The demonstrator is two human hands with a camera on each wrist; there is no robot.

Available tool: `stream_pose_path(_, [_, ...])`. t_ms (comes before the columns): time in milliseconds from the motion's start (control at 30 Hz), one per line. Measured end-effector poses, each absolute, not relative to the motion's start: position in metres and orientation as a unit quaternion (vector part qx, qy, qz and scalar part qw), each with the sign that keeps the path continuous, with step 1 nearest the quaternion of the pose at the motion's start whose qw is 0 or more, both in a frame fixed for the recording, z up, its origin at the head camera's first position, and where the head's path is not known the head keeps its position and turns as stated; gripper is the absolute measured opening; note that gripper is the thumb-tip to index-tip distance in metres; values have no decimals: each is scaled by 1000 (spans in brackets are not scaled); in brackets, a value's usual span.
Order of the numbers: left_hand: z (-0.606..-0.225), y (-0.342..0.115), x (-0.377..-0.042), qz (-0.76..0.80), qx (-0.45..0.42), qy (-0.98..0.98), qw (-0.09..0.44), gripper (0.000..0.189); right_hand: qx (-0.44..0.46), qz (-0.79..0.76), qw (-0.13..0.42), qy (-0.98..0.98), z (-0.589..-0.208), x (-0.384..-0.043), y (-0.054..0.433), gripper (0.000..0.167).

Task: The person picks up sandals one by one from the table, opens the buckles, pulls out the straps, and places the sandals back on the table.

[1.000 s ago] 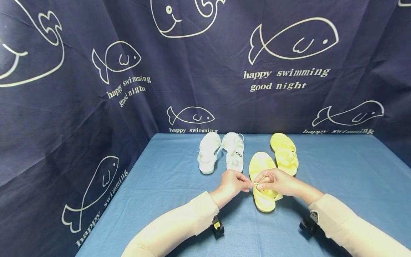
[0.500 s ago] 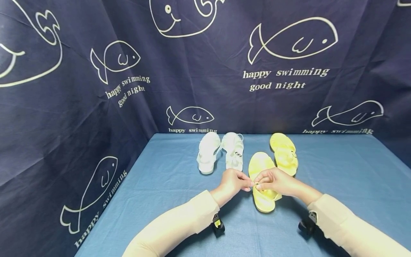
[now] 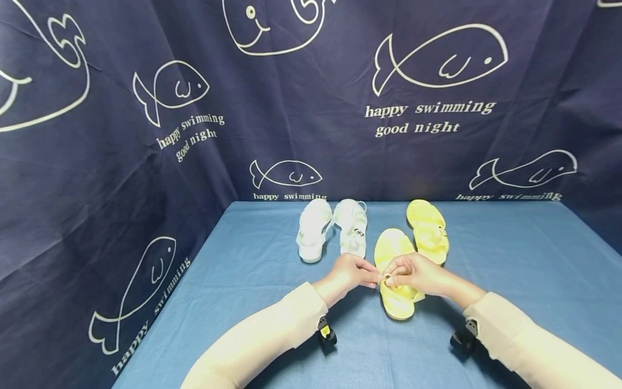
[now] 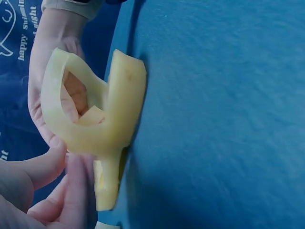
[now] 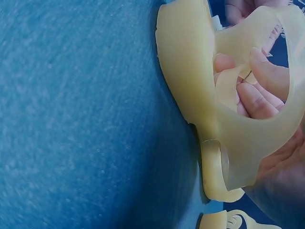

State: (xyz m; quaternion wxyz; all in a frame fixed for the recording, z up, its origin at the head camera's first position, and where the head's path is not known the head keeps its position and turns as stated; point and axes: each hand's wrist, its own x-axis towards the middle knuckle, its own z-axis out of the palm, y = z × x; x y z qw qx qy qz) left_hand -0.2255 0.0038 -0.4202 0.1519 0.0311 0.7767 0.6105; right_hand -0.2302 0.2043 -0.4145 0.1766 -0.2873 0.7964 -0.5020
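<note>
A yellow sandal [image 3: 399, 307] rests on the blue cloth between my hands, toe end towards me. From its left side my left hand [image 3: 352, 275] pinches at the sandal's strap; in the left wrist view, the thumb and fingers [image 4: 45, 169] meet beside the yellow upper. My right hand [image 3: 418, 274] reaches over the sandal and pinches the strap near a small dark metal piece. Through the upper's opening in the right wrist view, the thumb [image 5: 269, 71] and fingers hold the strap [image 5: 228, 90] by a thin metal pin. The exact fastening is partly hidden by the fingertips.
A second yellow sandal [image 3: 430, 237] lies just behind to the right. Two white sandals [image 3: 313, 229] stand side by side at the back left, one with a dark buckle. A blue cloth [image 3: 262, 254] covers the table, and a navy fish-print curtain [image 3: 340, 146] hangs behind.
Both hands stay at the sandal's strap with only slight finger movement. The whole head view has shifted a little.
</note>
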Motion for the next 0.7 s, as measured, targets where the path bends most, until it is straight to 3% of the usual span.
stream_pose_path(200, [-423, 1, -224, 623, 24, 760, 183, 9, -285, -502, 176, 797, -416, -231, 206, 21])
stream_pose_path(700, [-424, 4, -220, 637, 10, 755, 155, 7, -273, -497, 181, 804, -416, -230, 204, 23])
